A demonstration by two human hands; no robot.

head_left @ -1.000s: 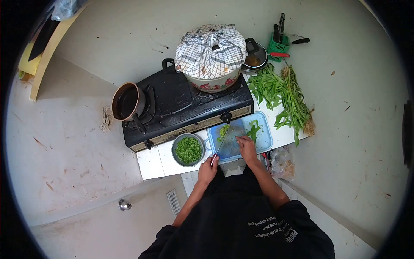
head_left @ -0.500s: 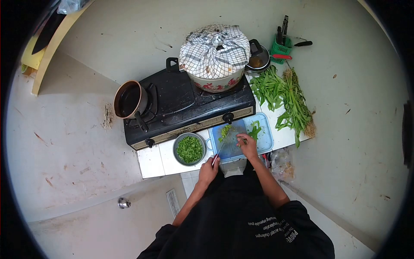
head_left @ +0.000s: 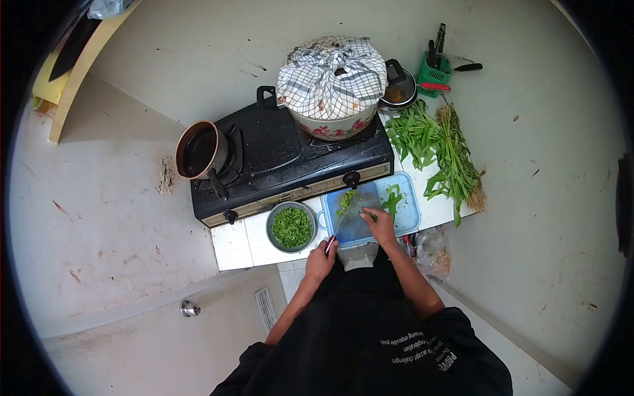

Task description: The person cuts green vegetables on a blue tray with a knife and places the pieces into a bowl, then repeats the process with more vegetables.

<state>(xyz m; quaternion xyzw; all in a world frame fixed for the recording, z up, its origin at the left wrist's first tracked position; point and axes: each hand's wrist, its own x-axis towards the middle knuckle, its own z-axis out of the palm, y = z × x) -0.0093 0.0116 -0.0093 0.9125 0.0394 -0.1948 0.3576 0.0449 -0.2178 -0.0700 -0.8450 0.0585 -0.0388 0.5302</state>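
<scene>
My left hand (head_left: pixel 320 259) is closed round the handle of a knife (head_left: pixel 337 233), whose blade lies over the blue cutting board (head_left: pixel 356 228). Chopped greens (head_left: pixel 346 200) sit by the blade's far end. Over the right part of the board, my right hand (head_left: pixel 379 223) pinches a small bit of green leaf. Loose leaves (head_left: pixel 392 200) rest on the light blue tray (head_left: pixel 413 210) just beyond that hand. Left of the tray stands a grey bowl (head_left: pixel 269 230) full of chopped greens (head_left: pixel 292 228).
Behind the tray is a black gas stove (head_left: pixel 264 145) with a small pot (head_left: pixel 198 152) and a large cloth-covered pot (head_left: pixel 333 122). Bunches of leafy greens (head_left: pixel 452 155) lie at the right, near a green basket (head_left: pixel 432 78) of utensils and a lidded pan (head_left: pixel 398 92).
The view has shifted slightly. My right hand's fingers have drawn closer together around the green bit; my left hand keeps its hold on the knife.
</scene>
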